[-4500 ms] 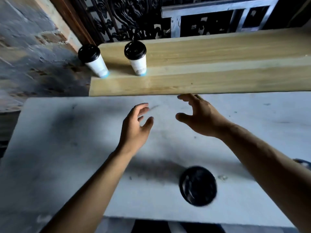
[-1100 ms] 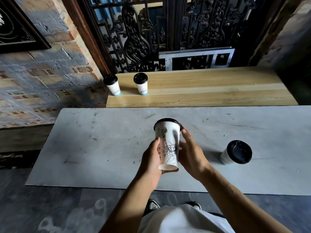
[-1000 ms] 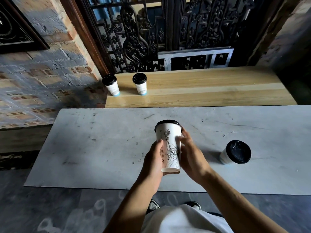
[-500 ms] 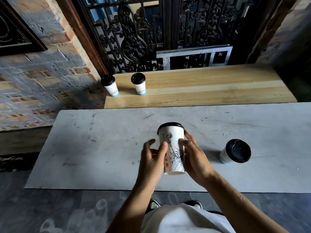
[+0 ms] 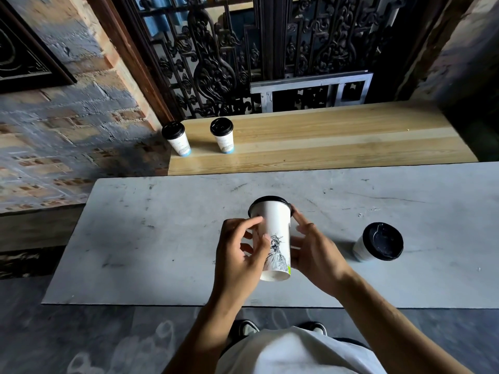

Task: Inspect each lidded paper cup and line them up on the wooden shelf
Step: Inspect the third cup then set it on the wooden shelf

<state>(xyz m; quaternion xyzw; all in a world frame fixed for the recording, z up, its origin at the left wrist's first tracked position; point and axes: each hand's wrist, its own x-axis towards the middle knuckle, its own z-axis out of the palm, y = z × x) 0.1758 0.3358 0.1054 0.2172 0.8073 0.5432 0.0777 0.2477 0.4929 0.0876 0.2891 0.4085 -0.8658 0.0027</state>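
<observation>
Perhaps a café: brick wall (image 5: 81, 125), iron grille (image 5: 229, 58).

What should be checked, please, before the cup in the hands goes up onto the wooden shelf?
1. Black lid on the white paper cup with the statue drawing: seated as far as visible, ok.
2. Hold: left hand and right hand both grip its sides, ok.
3. Far side of the cup inspected: cannot tell.
4. Free space on the light wooden shelf, right of the two black-lidded white cups: ok.
5. Black-lidded cup on the grey table: upright, not yet shelved, not ok.
</observation>
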